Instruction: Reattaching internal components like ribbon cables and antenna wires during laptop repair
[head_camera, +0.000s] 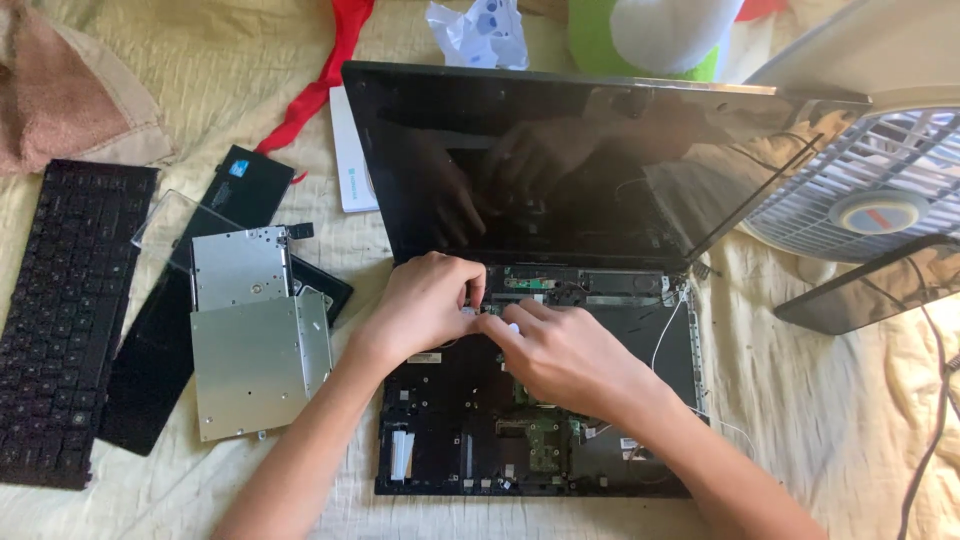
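Observation:
An opened black laptop (560, 170) lies on a cream bedsheet, its keyboard removed and its inner board (540, 440) bare. My left hand (425, 305) rests at the upper left of the base, its fingers curled and pinching at a small part near the hinge. Right beside it, my right hand (565, 355) reaches across the base with the fingertips meeting the left ones at that spot. What the fingers grip is hidden. The dark screen stands upright behind both hands and reflects them.
A detached black keyboard (70, 320) lies far left. Beside it are a silver optical drive (255, 365), a silver drive caddy (240, 265) and black cover panels (150, 360). A white fan (860, 190) stands at right, a red strap (330, 70) at the top.

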